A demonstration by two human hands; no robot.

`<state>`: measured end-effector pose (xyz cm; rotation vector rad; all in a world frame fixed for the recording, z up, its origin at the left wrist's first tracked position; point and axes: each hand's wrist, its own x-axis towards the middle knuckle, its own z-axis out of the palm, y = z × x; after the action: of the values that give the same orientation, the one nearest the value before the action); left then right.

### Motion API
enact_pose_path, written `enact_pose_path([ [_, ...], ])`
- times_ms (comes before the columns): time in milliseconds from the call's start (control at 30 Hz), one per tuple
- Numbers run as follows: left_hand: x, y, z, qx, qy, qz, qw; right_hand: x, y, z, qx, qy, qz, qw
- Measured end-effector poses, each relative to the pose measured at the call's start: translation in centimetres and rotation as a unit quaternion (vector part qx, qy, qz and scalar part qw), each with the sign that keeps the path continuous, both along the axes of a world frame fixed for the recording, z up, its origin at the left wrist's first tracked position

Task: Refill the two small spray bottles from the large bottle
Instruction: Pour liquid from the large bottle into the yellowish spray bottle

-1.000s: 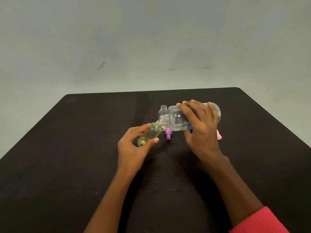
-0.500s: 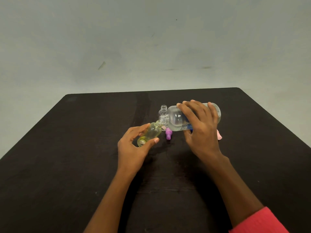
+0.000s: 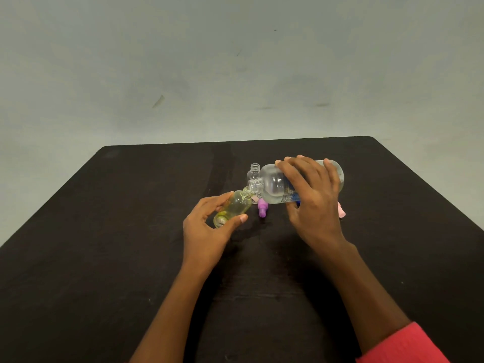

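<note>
Nearest, a red sleeve at 5 o'clock covers the right forearm, and both arms reach forward over the dark desk. The left hand pinches the yellowish small spray bottle between thumb and curled fingers. It holds the bottle above the desk, base toward the person and open neck slanting up to about 1 o'clock, probably so the mouth can catch liquid from the side.

Just beside it at 3 o'clock, a purple spray cap lies on the desk. It is off its bottle because a neck must be open for filling.

The right hand wraps over the large bottle, fingers curled round its body. The bottle lies almost level, mouth toward 9 o'clock and meeting the small bottle's neck. The shallow tilt probably keeps the flow slow, though no stream can be made out.

A pink cap shows past the right hand at 3 o'clock.

Farthest, the clear second small bottle stands upright and uncapped just behind the large bottle's neck, seemingly waiting its turn.
</note>
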<state>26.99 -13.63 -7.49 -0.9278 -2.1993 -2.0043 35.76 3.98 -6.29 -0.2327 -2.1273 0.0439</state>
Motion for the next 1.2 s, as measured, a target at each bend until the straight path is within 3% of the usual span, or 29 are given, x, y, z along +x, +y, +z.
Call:
enact_pose_path([
  [1200,0.0,0.04,-0.12,0.0,-0.005,-0.001,1.0,0.06,-0.02,0.05,0.003,0.001,-0.003,1.0],
])
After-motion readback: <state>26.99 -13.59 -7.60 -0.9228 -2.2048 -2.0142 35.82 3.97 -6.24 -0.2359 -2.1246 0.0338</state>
